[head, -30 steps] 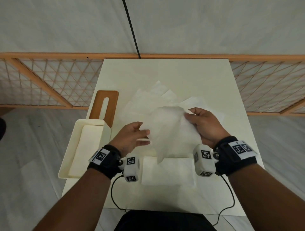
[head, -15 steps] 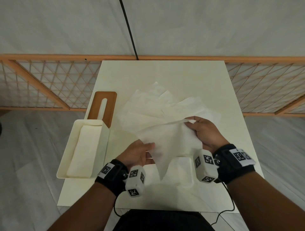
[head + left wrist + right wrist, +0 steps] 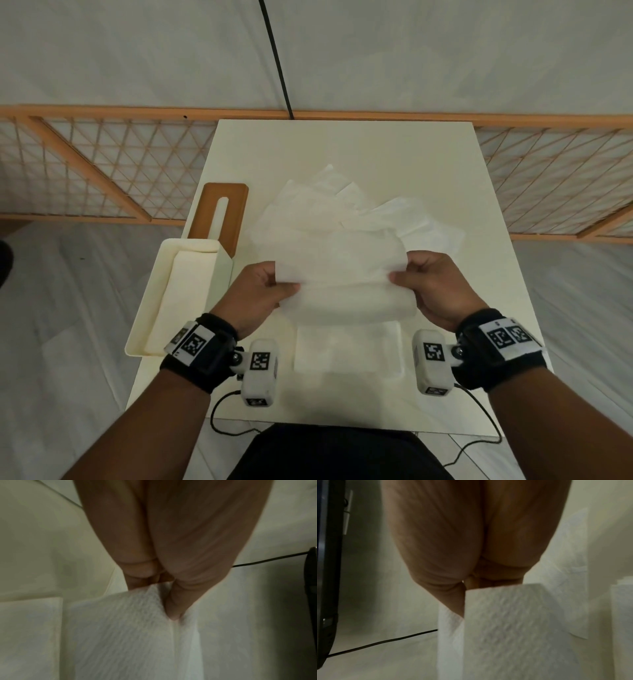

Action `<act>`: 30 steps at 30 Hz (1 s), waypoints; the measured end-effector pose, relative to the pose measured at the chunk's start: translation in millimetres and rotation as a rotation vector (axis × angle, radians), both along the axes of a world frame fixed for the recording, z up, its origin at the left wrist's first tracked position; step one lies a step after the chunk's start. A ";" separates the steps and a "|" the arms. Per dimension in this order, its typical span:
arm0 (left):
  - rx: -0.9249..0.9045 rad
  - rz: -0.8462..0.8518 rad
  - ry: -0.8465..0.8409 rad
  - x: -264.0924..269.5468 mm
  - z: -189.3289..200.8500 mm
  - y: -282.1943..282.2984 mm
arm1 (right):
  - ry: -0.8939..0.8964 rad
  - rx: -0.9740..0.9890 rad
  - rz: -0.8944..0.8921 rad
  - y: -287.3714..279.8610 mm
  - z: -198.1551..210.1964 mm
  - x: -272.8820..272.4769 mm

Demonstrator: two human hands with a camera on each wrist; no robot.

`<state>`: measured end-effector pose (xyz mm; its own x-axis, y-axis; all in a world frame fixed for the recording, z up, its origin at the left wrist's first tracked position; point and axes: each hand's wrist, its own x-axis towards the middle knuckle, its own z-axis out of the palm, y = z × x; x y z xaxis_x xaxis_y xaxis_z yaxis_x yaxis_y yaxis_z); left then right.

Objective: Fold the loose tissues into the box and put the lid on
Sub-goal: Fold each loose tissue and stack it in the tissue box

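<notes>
Left hand [image 3: 255, 294] and right hand [image 3: 442, 287] are pinching a tissue [image 3: 342, 274] by its ends, above the folded tissue [image 3: 346, 347].

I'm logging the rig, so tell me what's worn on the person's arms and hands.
Bare forearms, no sleeves. Left hand and right hand are ungloved. Each wrist has a black band with a white square-code tag, plus a white boxy camera bearing code markers; thin black cables trail off.

text: none readable | signs: black-white square code markers [image 3: 262, 361] on wrist bands and camera blocks | brands: none
</notes>
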<state>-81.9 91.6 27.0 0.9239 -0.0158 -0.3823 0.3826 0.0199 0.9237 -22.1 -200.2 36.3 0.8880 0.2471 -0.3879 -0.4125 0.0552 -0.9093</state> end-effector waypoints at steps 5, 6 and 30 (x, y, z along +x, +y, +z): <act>0.020 -0.042 -0.048 -3.5 10.3 2.9 | -0.032 0.149 0.066 -4.5 0.1 -5.0; 0.008 -0.038 -0.059 -4.7 11.5 3.9 | -0.029 0.158 0.094 -5.8 0.3 -6.4; 0.685 -0.146 0.165 -45.3 -94.2 -24.3 | -0.038 -0.816 0.303 -20.2 -98.4 -57.2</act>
